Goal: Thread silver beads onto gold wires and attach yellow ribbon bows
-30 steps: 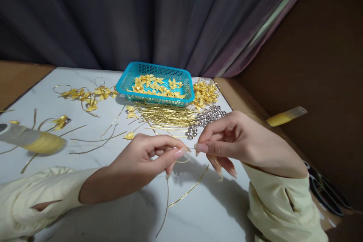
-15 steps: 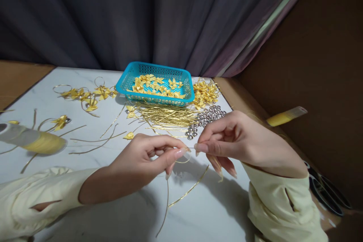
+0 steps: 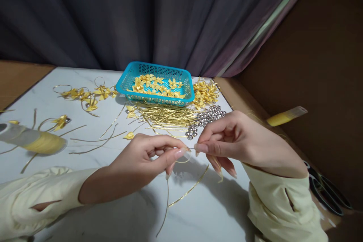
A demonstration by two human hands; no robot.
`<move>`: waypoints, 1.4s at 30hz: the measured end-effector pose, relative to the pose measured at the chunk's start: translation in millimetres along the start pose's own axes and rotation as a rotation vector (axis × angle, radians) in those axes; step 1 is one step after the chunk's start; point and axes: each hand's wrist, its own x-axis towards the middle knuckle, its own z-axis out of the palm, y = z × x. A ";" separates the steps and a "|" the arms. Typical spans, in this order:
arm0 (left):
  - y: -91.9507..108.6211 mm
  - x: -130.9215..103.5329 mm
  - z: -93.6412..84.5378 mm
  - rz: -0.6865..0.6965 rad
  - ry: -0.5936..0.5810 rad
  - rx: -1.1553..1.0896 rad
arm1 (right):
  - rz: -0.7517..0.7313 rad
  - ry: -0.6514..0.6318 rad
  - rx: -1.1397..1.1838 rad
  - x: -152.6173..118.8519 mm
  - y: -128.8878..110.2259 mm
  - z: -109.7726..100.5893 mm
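Just above the table's middle, my left hand [image 3: 159, 155] and my right hand [image 3: 224, 140] face each other with fingertips pinched. A thin, straight dark needle [image 3: 191, 148] spans the small gap between them, its ends hidden in the two pinches. From beneath my left fingertips curves a loop of pale yellow thread [image 3: 183, 162]. A thread tail [image 3: 220, 178] shows at the lower fingers of my right hand. On the table below lie a gold twist tie [image 3: 189, 186] and a darker strand [image 3: 166, 206]. Silver beads [image 3: 210, 115] are piled just beyond my right hand.
A blue basket [image 3: 155, 102] holds yellow ribbon flowers. Gold ties [image 3: 170, 116] lie before it, with finished-looking flower pieces [image 3: 205, 92] to its right and others [image 3: 103, 91] leftward. Yellow thread spools [image 3: 45, 141] lie left and right [image 3: 286, 116]. Scissors [image 3: 326, 193] rest at right.
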 end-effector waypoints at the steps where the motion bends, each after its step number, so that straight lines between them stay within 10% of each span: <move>1: -0.6 0.2 0.2 0.000 -0.001 -0.002 | -0.001 0.000 0.000 -0.1 0.1 0.2; 42: -3.5 0.9 0.5 -0.104 -0.033 -0.169 | -0.067 0.103 -0.199 -3.7 -1.7 12.8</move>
